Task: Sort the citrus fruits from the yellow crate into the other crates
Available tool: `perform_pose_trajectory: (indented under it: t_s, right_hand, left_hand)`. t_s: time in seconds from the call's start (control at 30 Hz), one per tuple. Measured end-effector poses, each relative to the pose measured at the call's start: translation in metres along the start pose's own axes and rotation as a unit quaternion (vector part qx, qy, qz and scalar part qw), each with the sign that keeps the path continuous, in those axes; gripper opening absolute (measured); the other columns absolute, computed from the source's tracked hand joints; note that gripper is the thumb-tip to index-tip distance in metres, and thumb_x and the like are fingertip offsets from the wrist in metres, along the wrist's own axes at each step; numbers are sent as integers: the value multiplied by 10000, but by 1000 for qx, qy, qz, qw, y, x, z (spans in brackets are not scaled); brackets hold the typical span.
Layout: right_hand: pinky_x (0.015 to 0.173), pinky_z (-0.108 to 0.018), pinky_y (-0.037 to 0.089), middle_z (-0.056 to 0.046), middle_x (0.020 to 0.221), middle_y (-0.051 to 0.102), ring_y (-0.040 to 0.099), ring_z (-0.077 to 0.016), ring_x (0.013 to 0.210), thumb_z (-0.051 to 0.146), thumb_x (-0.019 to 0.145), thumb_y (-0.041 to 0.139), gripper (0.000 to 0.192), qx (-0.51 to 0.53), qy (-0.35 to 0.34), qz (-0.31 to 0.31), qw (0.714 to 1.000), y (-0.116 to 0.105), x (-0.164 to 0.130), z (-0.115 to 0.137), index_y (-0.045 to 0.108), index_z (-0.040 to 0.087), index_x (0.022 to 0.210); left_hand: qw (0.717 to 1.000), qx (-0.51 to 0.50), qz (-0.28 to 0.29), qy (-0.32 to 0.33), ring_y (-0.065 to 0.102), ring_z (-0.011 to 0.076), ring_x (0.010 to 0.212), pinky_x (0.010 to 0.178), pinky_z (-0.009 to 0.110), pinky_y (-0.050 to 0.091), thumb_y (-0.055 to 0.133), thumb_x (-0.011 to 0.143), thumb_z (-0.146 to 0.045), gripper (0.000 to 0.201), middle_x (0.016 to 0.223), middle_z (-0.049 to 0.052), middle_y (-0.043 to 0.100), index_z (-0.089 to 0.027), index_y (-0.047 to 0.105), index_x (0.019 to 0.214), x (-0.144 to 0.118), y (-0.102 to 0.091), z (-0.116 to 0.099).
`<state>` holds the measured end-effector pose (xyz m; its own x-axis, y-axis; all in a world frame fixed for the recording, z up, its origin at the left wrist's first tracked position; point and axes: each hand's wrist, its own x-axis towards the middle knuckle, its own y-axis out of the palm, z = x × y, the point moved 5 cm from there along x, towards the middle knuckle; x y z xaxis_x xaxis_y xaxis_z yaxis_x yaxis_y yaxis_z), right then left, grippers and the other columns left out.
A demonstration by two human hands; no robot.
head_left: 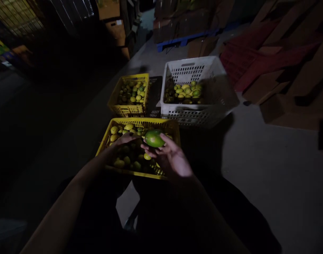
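Note:
My right hand [174, 157] is closed around a green lemon [154, 138], thumb on its side and fingers beneath, above the near yellow crate [145, 173]. To its left, my left hand [126, 139] hovers over the same crate with its fingers stretched towards the fruit. It appears to hold nothing, though shadow covers much of it. Yellow and green lemons [129, 126] lie in the near crate, partly hidden by both hands and dark in the front half.
Behind stand a smaller yellow crate [128, 110] and a larger white crate [195, 114], each with lemons inside. Cardboard boxes [290, 106] and red sacking [242, 61] lie to the right. A blue pallet [184, 41] carries stacked goods at the back.

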<state>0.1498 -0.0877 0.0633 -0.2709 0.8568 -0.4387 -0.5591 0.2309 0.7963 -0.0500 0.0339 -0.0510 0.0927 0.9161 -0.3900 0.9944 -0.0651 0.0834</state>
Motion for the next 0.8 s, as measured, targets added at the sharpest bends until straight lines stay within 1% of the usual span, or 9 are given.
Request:
perform_pose_trajectory:
  t_s: [0.03,0.1,0.17,0.23,0.3,0.37,0.5,0.63,0.8]
  right_hand:
    - [630,-266,606,-85,828,748,721,-196,708,341,766,728,226,-12,-2,3,1000,1,-3,2,705,142,871]
    - [553,-216,575,-87,785,745,696,-162,628,367,819,688,247,-34,-7,-3,999,1,-9,4,713,127,874]
    - [523,-204,559,-94,768,744,672,-146,586,391,860,643,281,-51,-4,-10,999,-1,-13,4,716,120,871]
    - [523,-213,553,-102,763,744,664,-149,587,439,868,628,325,-62,-10,-6,998,-5,-14,4,718,126,870]
    - [534,-228,547,-105,749,737,661,-158,603,516,841,643,382,-72,-15,15,997,-8,-13,4,717,141,857]
    - [521,-232,525,-95,704,716,645,-157,593,607,787,666,463,-84,-7,44,995,-10,-13,2,715,147,819]
    - [520,-237,502,-52,652,676,613,-152,596,704,625,746,555,-94,-11,77,993,-9,-13,-3,713,168,769]
    - [627,-264,529,-23,782,717,621,-152,678,575,596,827,420,-77,-84,90,989,-4,-16,3,709,236,815]
    - [914,-399,516,-28,886,745,668,-225,880,332,503,887,436,-146,-201,100,964,0,-21,19,702,266,892]
  left_hand:
    - [999,38,14,-6,653,166,756,733,206,485,707,815,-289,194,718,31,690,-95,703,828,-8,6,-17]
    - [999,25,32,1,664,151,765,722,193,505,752,780,-306,234,816,49,727,-111,723,907,-31,18,-55]
    - [998,-45,33,39,678,145,804,742,195,528,747,794,-328,269,899,64,740,-129,726,974,-60,25,-89]
    - [990,-119,26,68,690,147,826,778,217,549,732,815,-315,256,929,70,742,-135,723,997,-89,29,-106]
    - [983,-172,15,67,696,144,813,796,234,563,741,812,-271,221,913,65,743,-135,721,985,-112,32,-104]
    - [976,-215,8,46,695,134,776,780,231,570,751,803,-228,183,871,55,741,-130,716,953,-126,38,-89]
    - [950,-310,37,7,678,107,666,670,201,573,678,874,-231,121,800,45,729,-115,700,900,-135,65,-65]
    - [934,-349,81,-6,696,118,698,687,198,577,603,930,-260,190,808,70,734,-94,696,937,-140,84,-70]
    - [940,-332,66,32,701,113,730,813,242,582,668,872,-159,88,800,34,728,-121,687,950,-145,76,-87]
